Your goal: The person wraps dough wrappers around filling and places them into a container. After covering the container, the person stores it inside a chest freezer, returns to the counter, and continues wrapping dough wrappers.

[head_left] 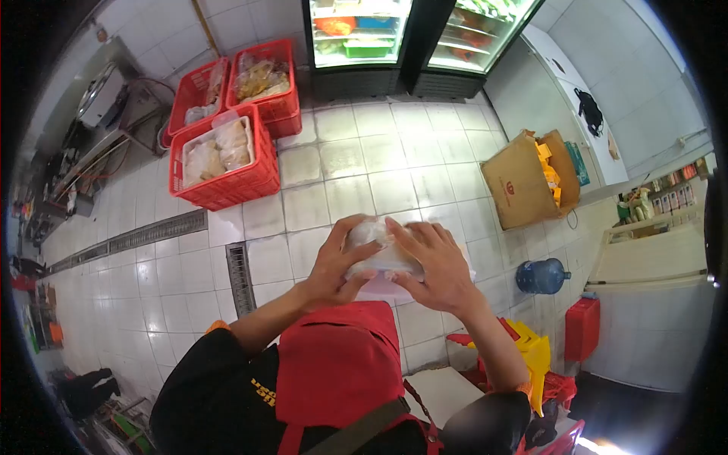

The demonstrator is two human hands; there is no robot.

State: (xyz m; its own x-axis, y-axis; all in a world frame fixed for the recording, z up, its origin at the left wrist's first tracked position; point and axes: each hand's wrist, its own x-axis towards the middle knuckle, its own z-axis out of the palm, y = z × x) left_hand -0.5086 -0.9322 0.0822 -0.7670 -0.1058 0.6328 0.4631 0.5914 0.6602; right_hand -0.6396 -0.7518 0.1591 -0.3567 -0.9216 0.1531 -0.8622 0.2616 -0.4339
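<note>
A whitish plastic bag with pale contents is held up in front of my red apron, over the tiled floor. My left hand grips its left side with curved fingers. On the right side my right hand is wrapped round the same bag. Both thumbs and fingertips press into the plastic near its top and lower edge. What is inside the bag cannot be made out.
Red crates with bagged goods stand at the upper left. Lit glass-door fridges are at the top. A cardboard box, a blue water bottle and a red container are on the right. A floor drain lies left.
</note>
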